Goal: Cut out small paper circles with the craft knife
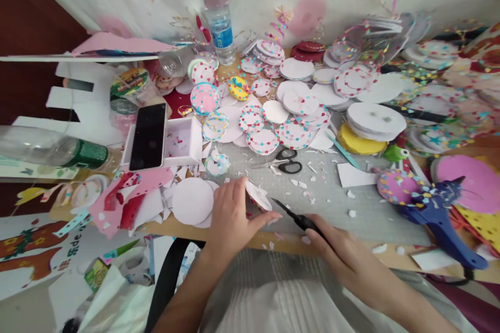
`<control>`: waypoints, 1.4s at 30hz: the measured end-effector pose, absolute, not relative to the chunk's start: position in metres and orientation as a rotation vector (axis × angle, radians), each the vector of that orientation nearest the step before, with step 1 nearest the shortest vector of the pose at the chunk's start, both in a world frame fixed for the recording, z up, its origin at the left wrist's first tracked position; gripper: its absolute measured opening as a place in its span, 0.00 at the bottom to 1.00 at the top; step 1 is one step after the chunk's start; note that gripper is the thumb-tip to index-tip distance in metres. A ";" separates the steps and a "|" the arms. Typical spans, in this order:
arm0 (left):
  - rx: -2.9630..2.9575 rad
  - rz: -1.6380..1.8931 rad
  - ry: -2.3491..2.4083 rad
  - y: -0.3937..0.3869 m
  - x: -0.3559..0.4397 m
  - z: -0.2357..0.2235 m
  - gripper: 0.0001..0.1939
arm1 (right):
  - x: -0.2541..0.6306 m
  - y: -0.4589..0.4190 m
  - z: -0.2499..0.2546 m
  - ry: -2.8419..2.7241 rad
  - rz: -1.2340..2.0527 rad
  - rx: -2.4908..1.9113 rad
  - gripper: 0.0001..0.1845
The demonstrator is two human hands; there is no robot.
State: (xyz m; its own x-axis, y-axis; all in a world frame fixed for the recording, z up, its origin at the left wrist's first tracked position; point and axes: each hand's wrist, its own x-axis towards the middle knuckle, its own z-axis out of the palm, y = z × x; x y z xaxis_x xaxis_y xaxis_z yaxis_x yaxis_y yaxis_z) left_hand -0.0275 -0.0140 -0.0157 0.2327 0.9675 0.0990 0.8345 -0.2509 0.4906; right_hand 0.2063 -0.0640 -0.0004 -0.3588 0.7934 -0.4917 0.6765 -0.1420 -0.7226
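Note:
My left hand [233, 213] is closed on a small white paper disc [258, 195], tilted on edge above the grey cutting mat [324, 192]. Red bits show at the disc's underside, partly hidden by my thumb. In my right hand [344, 250] is a craft knife [300, 220] with a black handle. Its thin blade points up and left, its tip close to the disc's right edge; whether they touch I cannot tell. Scissors with black handles [289, 162] lie just beyond the disc. A pair of plain white discs [192, 201] rests left of my left hand.
Many star-decorated paper discs [262, 141] crowd the back. A water bottle [217, 15] stands behind them. A phone [148, 136] leans on a white box [183, 140] at left. At right lies a blue glue gun [437, 221]. Paper scraps [299, 183] litter the mat.

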 end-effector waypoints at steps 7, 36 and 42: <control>2.187 0.384 1.617 -0.017 -0.034 -0.008 0.34 | 0.199 -0.057 0.006 -2.034 1.544 -1.627 0.20; 2.049 0.847 1.555 -0.024 -0.032 -0.025 0.37 | 0.204 -0.062 0.010 -2.184 1.400 -1.608 0.26; 2.040 0.880 1.573 -0.023 -0.029 -0.024 0.35 | 0.197 -0.061 0.014 -2.225 1.339 -1.697 0.26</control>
